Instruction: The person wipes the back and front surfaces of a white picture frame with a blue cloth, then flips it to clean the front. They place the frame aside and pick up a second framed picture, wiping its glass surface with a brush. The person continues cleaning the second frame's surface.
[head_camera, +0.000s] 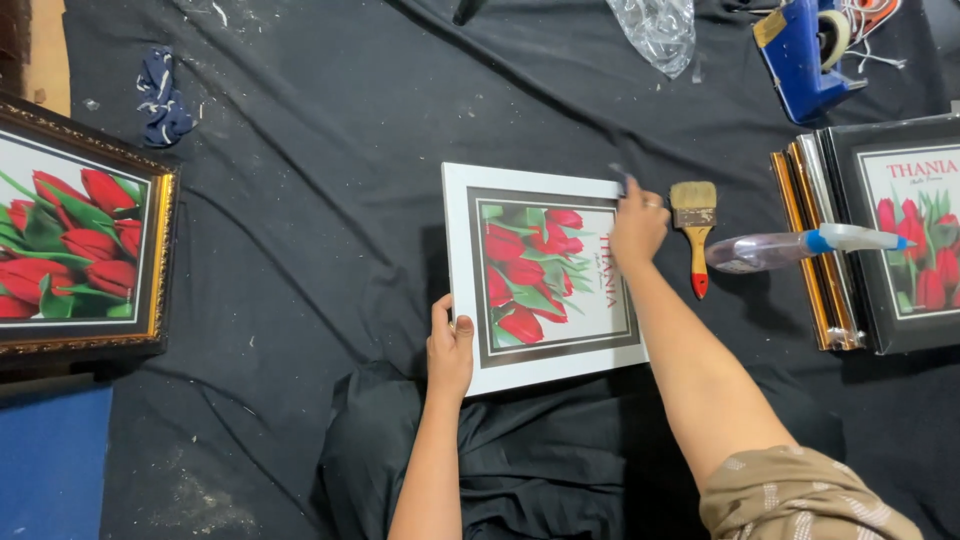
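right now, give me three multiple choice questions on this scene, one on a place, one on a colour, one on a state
1. Where does the paintbrush lie?
A. on the white-framed picture
B. on the black cloth, right of the white-framed picture
C. inside the gold frame

2. What colour are the flowers in the white-framed picture?
A. yellow
B. red
C. blue

3. How does the left hand stand to that picture?
A. it grips the near left edge
B. it hovers far from it
C. it presses flat on the middle

Answers:
1 B, the brush rests on the black cloth beside the right hand.
2 B, the tulips are red with green leaves.
3 A, the thumb lies over the border at the edge.
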